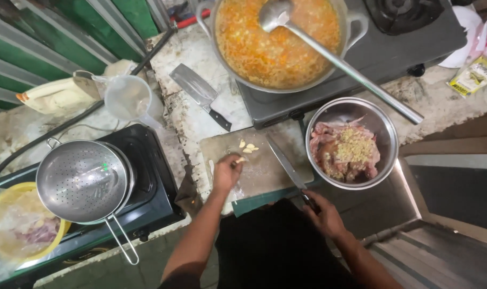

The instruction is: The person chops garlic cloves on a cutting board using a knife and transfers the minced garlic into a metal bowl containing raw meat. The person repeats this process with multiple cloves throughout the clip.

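At the far left we see a yellow plastic bowl [8,195] with a clear bag of pale meat in it, and beside it a round perforated steel colander [82,179] with a long wire handle, sitting on a dark green gas stove [152,182]. Behind these stand a cream plastic jug [56,96] and a clear plastic measuring cup [128,99]. Further right a broad steel cleaver with a black handle [200,93] lies flat on the worn stone counter [187,53]. Next comes the pale, scuffed rectangular cutting board [259,171], where a few small pale garlic pieces [248,147] lie near its upper left part. Our left hand [226,172] rests on the board with its fingertips pinched on one small piece just below that little heap. Our right hand [325,214] is closed round the dark handle of a long narrow steel kitchen knife [286,165], whose blade lies slanted across the board, apart from the garlic. Behind the board a large steel pot of orange noodle soup [275,45] sits on a grey gas burner [414,37], with a long steel ladle [334,56] leaning out of it. At the right of the board, a round steel bowl [352,143] holds raw pink meat topped with minced garlic.
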